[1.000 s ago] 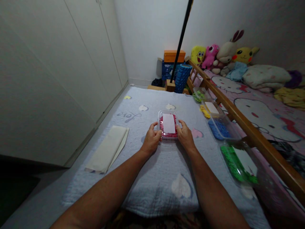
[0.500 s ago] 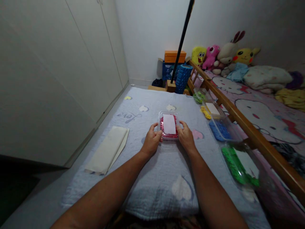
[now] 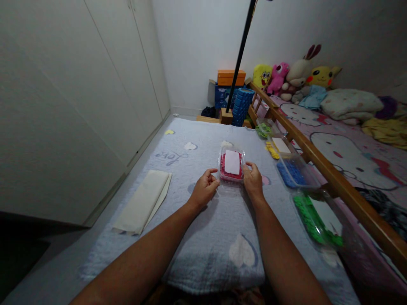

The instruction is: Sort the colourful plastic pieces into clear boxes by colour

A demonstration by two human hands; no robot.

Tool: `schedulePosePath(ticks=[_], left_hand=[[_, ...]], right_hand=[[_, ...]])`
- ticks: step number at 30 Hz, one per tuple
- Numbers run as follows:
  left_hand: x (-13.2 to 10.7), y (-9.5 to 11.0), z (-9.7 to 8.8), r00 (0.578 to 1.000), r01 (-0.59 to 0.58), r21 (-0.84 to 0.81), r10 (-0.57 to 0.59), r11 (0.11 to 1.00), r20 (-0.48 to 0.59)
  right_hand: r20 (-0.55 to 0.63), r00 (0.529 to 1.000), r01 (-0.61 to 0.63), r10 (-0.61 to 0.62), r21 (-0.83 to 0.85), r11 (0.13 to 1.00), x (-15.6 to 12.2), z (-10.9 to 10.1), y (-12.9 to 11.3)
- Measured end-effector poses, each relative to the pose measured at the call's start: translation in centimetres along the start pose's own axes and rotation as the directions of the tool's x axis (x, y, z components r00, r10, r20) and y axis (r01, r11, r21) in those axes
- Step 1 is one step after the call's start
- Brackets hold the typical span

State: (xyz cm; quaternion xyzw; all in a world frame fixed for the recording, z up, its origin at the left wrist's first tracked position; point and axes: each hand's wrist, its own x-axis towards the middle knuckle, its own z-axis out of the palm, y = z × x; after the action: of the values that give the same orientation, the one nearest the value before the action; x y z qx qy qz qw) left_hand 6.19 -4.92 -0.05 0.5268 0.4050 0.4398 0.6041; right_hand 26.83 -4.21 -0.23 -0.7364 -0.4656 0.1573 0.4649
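The clear box (image 3: 232, 165) with red bits inside is at the middle of the blue blanket (image 3: 213, 237). The right hand (image 3: 253, 180) grips its right side with thumb and fingers. The left hand (image 3: 204, 189) is at its left side, thumb and pointing finger apart; I can't quite tell if they touch it. A folded cream sheet (image 3: 141, 202) lies to the left.

Along the wooden rail (image 3: 333, 176), four clear containers (image 3: 263, 130) (image 3: 281, 146) (image 3: 291, 173) (image 3: 318, 218) are counted; to its left, one red-filled container (image 3: 232, 164), one folded sheet (image 3: 143, 201) and two hands (image 3: 205, 187) (image 3: 253, 181) are seen; to its right, at least four plush toys (image 3: 262, 77) (image 3: 278, 78) (image 3: 300, 74) (image 3: 323, 77) are counted.
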Motion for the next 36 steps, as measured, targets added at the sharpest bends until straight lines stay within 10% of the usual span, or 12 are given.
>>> schedulePosePath(ticks=[5, 12, 23, 36], left_hand=[[0.0, -0.2, 0.0, 0.999, -0.031, 0.02, 0.03, 0.999, 0.027], [0.0, -0.2, -0.3, 0.994, -0.097, 0.196, 0.085, 0.976, 0.068], [0.6, -0.1, -0.9, 0.987, -0.125, 0.343, 0.15, 0.931, -0.049], [0.6, -0.2, -0.9, 0.992, -0.123, 0.379, 0.128, 0.917, 0.013]], right_hand=[[-0.114, 0.949, 0.272, -0.295, -0.181, 0.945, -1.0, -0.6, -1.3], [0.23, 0.815, 0.579, -0.532, -0.323, 0.748, -3.6, -0.1, -3.7], [0.244, 0.857, 0.515, -0.453, -0.394, 0.761, -1.4, -0.5, -2.2], [0.1, 0.96, 0.268, -0.26, -0.583, 0.767, 7.4, -1.3, -1.1]])
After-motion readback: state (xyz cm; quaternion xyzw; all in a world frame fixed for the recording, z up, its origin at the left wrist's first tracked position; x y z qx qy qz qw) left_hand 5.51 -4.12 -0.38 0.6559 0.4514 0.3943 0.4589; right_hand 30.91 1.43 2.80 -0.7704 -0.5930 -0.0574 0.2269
